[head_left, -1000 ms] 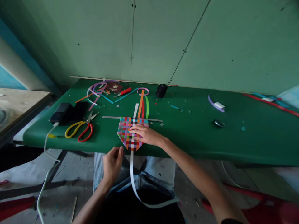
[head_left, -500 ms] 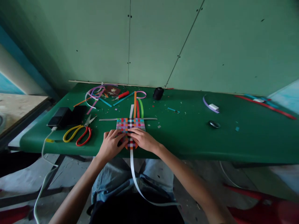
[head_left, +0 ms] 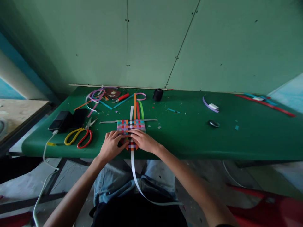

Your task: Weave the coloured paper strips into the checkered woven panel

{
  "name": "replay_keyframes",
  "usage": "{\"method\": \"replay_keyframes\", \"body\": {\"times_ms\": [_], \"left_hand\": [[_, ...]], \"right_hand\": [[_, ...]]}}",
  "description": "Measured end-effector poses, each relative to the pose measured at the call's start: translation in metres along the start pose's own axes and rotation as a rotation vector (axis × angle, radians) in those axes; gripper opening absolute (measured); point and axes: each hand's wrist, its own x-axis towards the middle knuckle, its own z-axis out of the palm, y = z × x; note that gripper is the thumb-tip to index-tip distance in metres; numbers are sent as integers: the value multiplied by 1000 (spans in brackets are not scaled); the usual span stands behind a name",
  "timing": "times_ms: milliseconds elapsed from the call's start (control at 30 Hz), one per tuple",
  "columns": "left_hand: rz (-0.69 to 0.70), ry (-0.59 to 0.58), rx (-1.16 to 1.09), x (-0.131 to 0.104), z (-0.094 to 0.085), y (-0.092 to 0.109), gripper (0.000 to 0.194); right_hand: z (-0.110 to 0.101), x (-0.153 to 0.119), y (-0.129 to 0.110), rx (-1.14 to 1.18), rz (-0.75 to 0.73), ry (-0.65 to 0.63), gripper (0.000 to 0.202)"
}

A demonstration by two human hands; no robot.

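A colourful checkered woven mat (head_left: 126, 124) of flat strips lies near the table's front edge, partly hidden under my fingers. My left hand (head_left: 112, 145) grips its left side, with the thumb and fingers bent onto the weave. From the right, my right hand (head_left: 145, 141) holds the mat, its fingertips pressed close to those of the left. A long white strip (head_left: 133, 171) runs from the near end down over my lap. Loose ends, including an orange strip (head_left: 135, 107) and a green strip (head_left: 141, 110), stick out at the far end. A pale strip crosses its far edge sideways.
Scissors (head_left: 85, 134) with yellow and red handles lie left, by a black box (head_left: 61, 121) with a white cable. Behind are tangled strips (head_left: 96, 94), a red-handled cutter (head_left: 123, 97) and a black spool (head_left: 157, 94). A computer mouse (head_left: 214, 123) sits to the right.
The view has shifted slightly. Both hands stay on the woven mat with only a small shift of the fingers, and the strips look the same.
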Motion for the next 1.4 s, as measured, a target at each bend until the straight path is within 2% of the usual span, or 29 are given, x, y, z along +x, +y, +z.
{"method": "replay_keyframes", "body": {"times_ms": [167,333,533,633,867,1067,1200,1400], "left_hand": [[4,-45,-24,6,-5,-5,51],[67,-92,-28,11,-8,-10,33],[-18,-71,-138,13,-8,-14,30],[-29,-96,-170,20,-9,-15,24],[-27,-177,-73,38,-10,-8,14],[-36,-234,57,40,-9,3,19],[26,-241,149,36,-8,8,25],[38,-214,102,32,0,3,25]], "right_hand": [[2,-1,-1,43,25,26,32],[1,0,-3,37,27,21,30],[-1,1,-5,52,46,14,28],[-2,1,-6,52,41,14,29],[-2,1,-4,12,36,-8,34],[-2,1,-4,-11,27,-13,38],[0,3,-5,-53,38,-12,36],[0,5,-9,-66,74,-43,31]]}}
